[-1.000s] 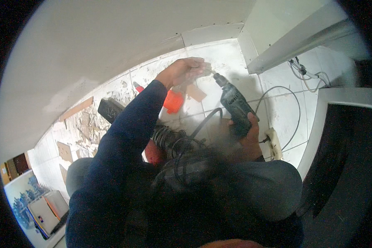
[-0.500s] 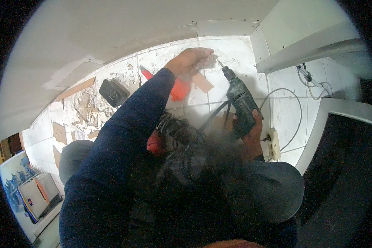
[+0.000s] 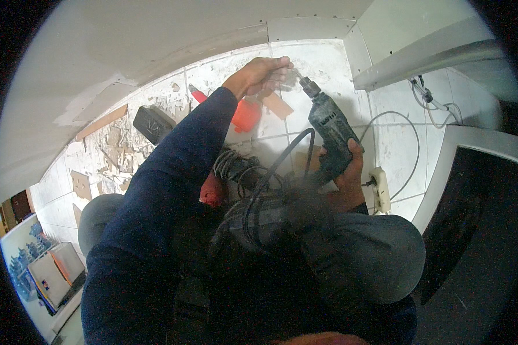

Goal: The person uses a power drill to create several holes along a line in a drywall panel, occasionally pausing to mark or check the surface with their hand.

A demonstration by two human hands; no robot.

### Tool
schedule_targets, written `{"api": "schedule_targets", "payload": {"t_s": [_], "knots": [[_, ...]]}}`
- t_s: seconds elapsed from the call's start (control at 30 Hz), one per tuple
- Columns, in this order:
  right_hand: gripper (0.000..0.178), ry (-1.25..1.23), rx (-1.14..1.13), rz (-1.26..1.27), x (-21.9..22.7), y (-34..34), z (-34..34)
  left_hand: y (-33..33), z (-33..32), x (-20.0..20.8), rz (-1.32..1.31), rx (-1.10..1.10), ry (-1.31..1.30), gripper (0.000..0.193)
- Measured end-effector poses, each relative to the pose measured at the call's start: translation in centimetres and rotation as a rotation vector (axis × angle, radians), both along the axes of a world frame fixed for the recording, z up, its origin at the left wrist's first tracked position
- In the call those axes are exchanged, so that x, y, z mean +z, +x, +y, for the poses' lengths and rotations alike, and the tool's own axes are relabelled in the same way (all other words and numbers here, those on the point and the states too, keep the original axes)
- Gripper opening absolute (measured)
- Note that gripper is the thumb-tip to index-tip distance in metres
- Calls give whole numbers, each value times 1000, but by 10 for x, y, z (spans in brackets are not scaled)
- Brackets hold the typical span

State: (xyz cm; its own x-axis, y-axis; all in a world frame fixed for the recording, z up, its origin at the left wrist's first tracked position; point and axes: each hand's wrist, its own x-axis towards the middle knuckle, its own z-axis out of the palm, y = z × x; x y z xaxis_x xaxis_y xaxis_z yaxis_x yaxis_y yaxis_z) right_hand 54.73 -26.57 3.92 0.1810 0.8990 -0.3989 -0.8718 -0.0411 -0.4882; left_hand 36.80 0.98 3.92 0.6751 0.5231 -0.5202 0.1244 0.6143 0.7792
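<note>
A dark green corded power drill (image 3: 330, 122) is gripped at its handle by my right hand (image 3: 349, 183). The drill points up and to the left, a thin bit in its chuck. Close to the bit's tip is my left hand (image 3: 259, 75), its thumb and fingertips drawn together. Something pale and see-through seems to lie at its fingers, too blurred to name. Under that hand are a red-orange tool (image 3: 247, 115) and a flat brown piece (image 3: 277, 104) on the white tiles. The drill's black cable (image 3: 265, 183) loops over my lap.
Broken scraps (image 3: 116, 150) litter the tiles at left, beside a black box (image 3: 153, 124). A cream power strip (image 3: 380, 190) lies right of my right hand, near a white-framed dark panel (image 3: 443, 213). A white panel (image 3: 213, 26) curves along the far side.
Both hands and the drill sit slightly higher in the picture, as does the whole scene. The drill's cable has shifted and now arches up beside the drill.
</note>
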Motion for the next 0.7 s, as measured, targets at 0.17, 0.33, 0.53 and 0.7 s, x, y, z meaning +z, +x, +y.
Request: {"api": "schedule_targets", "payload": {"t_s": [0.17, 0.33, 0.53, 0.7], "knots": [[52, -52, -23, -72, 3, -5, 2, 7, -5, 4, 10, -1, 55, 35], [50, -59, 18, -49, -2, 2, -1, 9, 2, 6, 120, -41, 156, 34], [52, -65, 36, -79, -1, 0, 6, 12, 14, 10, 247, -115, 262, 34], [54, -109, 29, -108, 27, -14, 23, 11, 23, 5, 319, -39, 292, 32]]}}
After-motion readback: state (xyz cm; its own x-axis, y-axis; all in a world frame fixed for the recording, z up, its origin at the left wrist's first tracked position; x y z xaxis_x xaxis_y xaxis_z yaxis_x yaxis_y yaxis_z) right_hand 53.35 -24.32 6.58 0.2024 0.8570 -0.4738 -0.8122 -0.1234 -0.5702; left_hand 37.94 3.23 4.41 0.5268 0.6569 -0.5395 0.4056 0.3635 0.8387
